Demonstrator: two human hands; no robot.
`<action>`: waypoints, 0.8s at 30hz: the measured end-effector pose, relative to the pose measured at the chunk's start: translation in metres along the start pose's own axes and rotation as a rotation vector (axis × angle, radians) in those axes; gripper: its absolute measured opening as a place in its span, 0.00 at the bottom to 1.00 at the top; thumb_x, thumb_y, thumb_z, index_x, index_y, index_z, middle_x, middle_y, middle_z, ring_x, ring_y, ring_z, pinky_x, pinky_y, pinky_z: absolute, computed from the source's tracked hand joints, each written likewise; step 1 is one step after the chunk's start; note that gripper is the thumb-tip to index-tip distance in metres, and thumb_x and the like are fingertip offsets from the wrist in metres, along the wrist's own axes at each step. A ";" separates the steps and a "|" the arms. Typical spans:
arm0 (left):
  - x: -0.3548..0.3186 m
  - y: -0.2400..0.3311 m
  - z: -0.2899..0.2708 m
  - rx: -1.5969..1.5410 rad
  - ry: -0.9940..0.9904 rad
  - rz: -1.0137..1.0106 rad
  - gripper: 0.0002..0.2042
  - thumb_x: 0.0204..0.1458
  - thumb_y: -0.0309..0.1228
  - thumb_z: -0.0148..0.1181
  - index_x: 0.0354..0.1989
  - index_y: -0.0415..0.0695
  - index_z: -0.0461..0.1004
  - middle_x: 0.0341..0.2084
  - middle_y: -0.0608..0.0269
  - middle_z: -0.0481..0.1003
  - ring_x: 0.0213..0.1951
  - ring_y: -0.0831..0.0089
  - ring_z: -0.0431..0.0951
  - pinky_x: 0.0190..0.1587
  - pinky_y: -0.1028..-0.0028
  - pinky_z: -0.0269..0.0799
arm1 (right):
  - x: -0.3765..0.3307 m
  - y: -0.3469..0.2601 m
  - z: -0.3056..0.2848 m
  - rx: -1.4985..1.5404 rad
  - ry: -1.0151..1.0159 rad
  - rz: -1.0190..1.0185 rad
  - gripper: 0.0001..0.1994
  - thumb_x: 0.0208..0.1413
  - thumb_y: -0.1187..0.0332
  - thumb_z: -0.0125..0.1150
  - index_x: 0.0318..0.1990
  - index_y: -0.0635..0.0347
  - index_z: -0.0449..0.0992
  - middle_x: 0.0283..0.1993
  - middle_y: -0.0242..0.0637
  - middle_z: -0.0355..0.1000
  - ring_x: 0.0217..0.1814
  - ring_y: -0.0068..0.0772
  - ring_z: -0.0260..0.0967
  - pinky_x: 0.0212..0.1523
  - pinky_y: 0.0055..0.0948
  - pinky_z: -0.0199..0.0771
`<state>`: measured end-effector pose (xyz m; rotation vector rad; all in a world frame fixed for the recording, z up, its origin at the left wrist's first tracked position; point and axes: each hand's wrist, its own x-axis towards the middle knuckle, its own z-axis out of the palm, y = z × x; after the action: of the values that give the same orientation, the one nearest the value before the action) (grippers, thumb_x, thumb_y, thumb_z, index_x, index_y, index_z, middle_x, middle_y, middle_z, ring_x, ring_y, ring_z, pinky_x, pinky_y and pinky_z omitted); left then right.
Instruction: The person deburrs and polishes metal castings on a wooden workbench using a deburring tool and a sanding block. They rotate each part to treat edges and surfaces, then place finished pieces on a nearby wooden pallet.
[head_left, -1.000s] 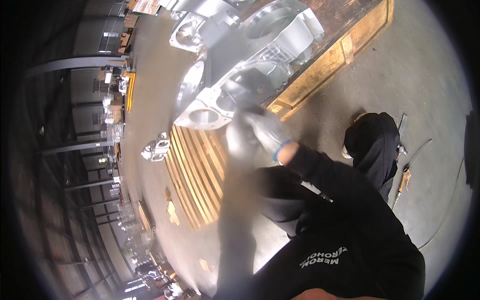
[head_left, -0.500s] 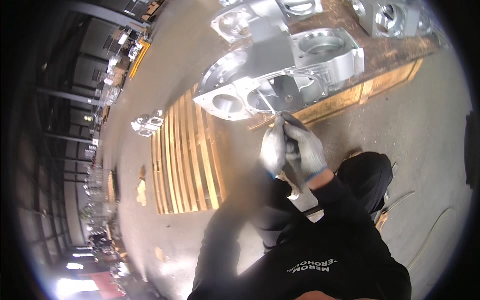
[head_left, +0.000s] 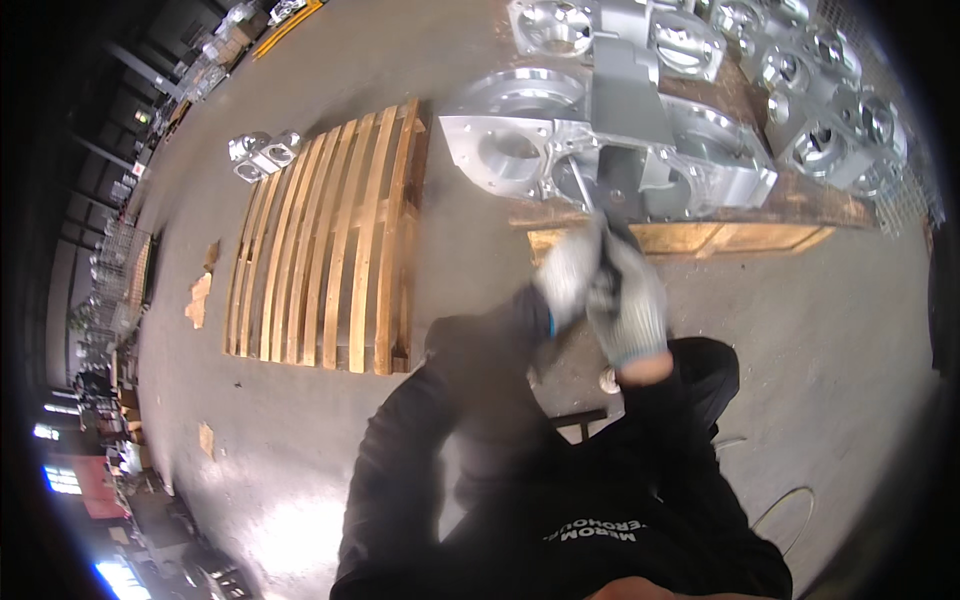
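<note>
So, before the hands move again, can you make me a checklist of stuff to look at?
1. Gloves on: ok; the left hand and right hand both wear pale gloves.
2. Big metal casting supported: ok; it sits on the wooden crate.
3. Thin rod lined up: ok; it slants across an opening in the casting.
4. Which hand grips the rod: cannot tell; blurred.
5. Floor tidy: not ok; torn scraps lie left of the pallet.
</note>
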<state>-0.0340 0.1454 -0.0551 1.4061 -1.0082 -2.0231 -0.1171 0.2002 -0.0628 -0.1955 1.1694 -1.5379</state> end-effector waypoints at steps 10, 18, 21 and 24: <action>0.056 -0.017 -0.017 0.233 -0.076 0.786 0.25 0.72 0.50 0.44 0.49 0.35 0.74 0.28 0.51 0.76 0.25 0.61 0.80 0.22 0.60 0.80 | 0.015 0.008 0.004 0.306 -0.040 0.106 0.13 0.70 0.68 0.58 0.58 0.53 0.79 0.33 0.19 0.75 0.17 0.10 0.57 0.16 0.12 0.55; 0.016 0.012 -0.012 -0.082 -0.117 0.052 0.24 0.73 0.52 0.44 0.44 0.39 0.71 0.24 0.56 0.70 0.22 0.66 0.74 0.19 0.62 0.78 | -0.010 -0.003 0.014 0.327 -0.055 0.139 0.10 0.72 0.71 0.54 0.55 0.58 0.78 0.35 0.21 0.72 0.20 0.06 0.56 0.15 0.10 0.52; 0.013 0.012 -0.006 -0.094 -0.155 0.071 0.24 0.73 0.51 0.42 0.46 0.38 0.72 0.26 0.55 0.71 0.22 0.64 0.75 0.21 0.60 0.78 | 0.009 0.002 -0.005 0.212 -0.179 0.018 0.10 0.72 0.71 0.54 0.55 0.59 0.78 0.35 0.21 0.72 0.18 0.07 0.54 0.15 0.09 0.49; 0.014 0.012 -0.003 0.030 -0.078 0.078 0.25 0.73 0.50 0.42 0.47 0.38 0.73 0.28 0.53 0.73 0.24 0.62 0.76 0.23 0.59 0.80 | 0.016 0.006 -0.006 0.456 -0.170 0.172 0.08 0.72 0.68 0.56 0.51 0.57 0.79 0.30 0.21 0.71 0.19 0.09 0.56 0.16 0.11 0.49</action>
<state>-0.0363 0.1271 -0.0544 1.2908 -1.1130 -2.0275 -0.1223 0.1914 -0.0772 0.0775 0.6623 -1.5578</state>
